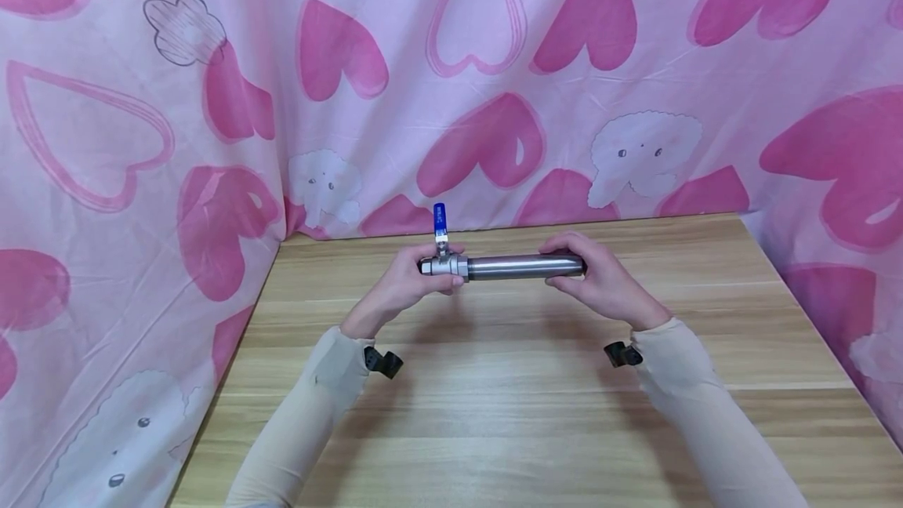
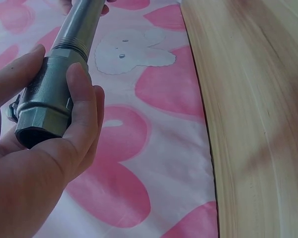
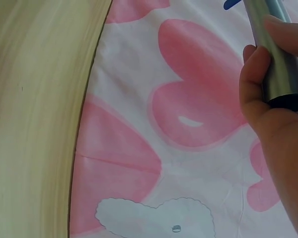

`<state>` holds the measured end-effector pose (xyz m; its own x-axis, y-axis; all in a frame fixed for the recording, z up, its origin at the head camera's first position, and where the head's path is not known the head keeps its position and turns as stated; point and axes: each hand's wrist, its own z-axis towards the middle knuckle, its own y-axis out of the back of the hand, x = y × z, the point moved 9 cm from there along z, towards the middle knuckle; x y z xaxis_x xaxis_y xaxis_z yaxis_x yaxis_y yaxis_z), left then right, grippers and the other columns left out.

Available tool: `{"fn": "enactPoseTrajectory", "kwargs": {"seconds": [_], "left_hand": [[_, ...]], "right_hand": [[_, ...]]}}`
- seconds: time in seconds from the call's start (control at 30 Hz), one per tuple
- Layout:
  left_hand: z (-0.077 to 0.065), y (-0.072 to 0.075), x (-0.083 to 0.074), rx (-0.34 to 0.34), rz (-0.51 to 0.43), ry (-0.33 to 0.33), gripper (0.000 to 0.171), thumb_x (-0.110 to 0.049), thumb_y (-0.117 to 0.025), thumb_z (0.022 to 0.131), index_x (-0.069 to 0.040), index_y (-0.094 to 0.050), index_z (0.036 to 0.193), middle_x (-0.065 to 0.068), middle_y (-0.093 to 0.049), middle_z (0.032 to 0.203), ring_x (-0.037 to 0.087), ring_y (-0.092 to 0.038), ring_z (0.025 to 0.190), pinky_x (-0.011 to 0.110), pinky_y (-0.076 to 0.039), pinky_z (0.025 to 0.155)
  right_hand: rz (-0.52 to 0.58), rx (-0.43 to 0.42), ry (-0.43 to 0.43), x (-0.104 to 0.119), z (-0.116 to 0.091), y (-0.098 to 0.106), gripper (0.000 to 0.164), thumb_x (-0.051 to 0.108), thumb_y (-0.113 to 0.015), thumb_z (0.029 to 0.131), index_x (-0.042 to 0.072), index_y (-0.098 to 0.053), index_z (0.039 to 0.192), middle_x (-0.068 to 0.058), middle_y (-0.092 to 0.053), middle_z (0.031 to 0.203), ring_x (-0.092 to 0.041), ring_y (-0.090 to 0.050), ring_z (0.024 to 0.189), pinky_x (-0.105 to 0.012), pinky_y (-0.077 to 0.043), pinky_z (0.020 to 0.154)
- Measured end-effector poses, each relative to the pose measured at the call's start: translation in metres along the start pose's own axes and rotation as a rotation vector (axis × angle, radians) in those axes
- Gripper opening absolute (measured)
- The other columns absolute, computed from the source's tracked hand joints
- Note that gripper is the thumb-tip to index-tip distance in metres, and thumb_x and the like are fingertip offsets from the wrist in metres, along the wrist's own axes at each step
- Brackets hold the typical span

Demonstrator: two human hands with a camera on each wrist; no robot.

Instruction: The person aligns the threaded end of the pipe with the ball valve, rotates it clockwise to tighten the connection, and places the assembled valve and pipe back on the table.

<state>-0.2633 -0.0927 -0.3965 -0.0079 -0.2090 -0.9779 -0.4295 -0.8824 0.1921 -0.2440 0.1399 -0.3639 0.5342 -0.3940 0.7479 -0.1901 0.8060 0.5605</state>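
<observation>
Both hands hold up a steel pipe [image 1: 518, 266] joined to a ball valve [image 1: 444, 266], lying level from left to right above the table. My left hand [image 1: 407, 281] grips the valve body, thumb on the near side. The valve's blue lever handle [image 1: 440, 221] points away from me. My right hand [image 1: 600, 276] grips the pipe's far right end between thumb and fingers. Close up in the left wrist view, a few threads show on the pipe [image 2: 78, 30] where it enters the valve [image 2: 51, 84]. The pipe's open end [image 3: 288, 101] shows in the right wrist view.
A wood-grain table [image 1: 508, 414] lies under the hands. Pink and white heart-patterned cloth [image 1: 480, 132] hangs behind it and along both sides. Small dark wrist cameras [image 1: 383, 362] are strapped over the beige sleeves [image 1: 303, 406].
</observation>
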Motion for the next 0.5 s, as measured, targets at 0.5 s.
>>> {"fn": "enactPoseTrajectory", "kwargs": {"seconds": [0.5], "left_hand": [[-0.0003,0.0016,-0.0022,-0.006,0.02,-0.017,0.045,-0.007,-0.077,0.08,-0.008,-0.064,0.124,0.016,-0.067,0.108,0.019,-0.066,0.081,0.036,-0.063,0.076]], "right_hand": [[0.014,-0.01,-0.031,-0.0056,-0.0017,-0.0012,0.047,-0.002,-0.077,0.078,0.012,-0.059,0.119,-0.004,-0.065,0.115,-0.008,-0.06,0.095,-0.012,-0.052,0.082]]}}
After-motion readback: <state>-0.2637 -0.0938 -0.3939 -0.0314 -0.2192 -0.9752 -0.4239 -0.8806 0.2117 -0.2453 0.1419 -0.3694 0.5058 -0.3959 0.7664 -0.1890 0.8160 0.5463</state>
